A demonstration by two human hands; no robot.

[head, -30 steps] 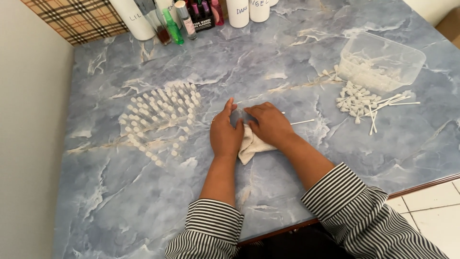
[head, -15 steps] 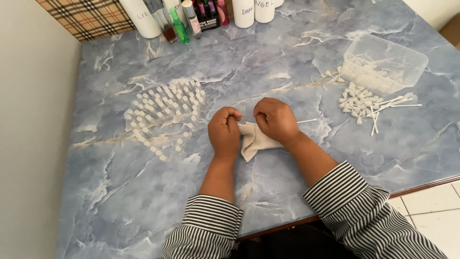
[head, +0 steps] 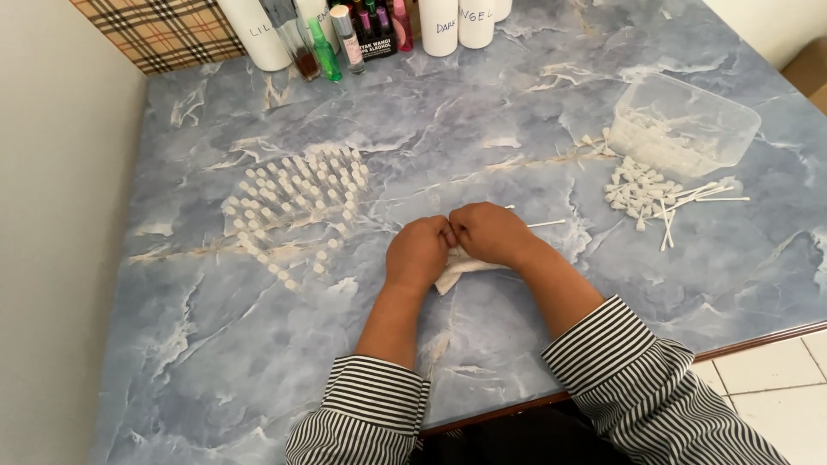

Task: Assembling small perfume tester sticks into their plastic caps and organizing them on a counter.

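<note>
Head view, now: both hands sit close together in the middle of the blue table (head: 258,344), knuckles almost touching. The left hand (head: 419,256) is curled up tight, and the right hand (head: 488,233) is curled too, w/ fingertips tucked under, so what they pinch is hidden; can't tell for sure, but both press on the white cloth (head: 454,271) that pokes out below them. The cloth lies flat on the table, right under the hands, near the front edge. A thin white stick (head: 545,224) sticks out just past the right hand, touching the table. Head view, 1 s ago vs. now: the hands were flatter and a bit apart, w/ more cloth showing; half a sec ago they had begun to ball up; now they are bunched together and most of the cloth is covered. So the work looks like it went from laying the cloth out to squeezing or rubbing sth small inside it, prob. one little part being wiped. That's a guess, since the part itself can't be seen. To the left stand rows of small white caps (head: 297,194), upright, well apart from the hands. To the right lies a pile of white sticks (head: 659,194), just beside a clear tub (head: 689,125) w/ more in it. Bottles (head: 345,34) stand along the back edge.
</note>
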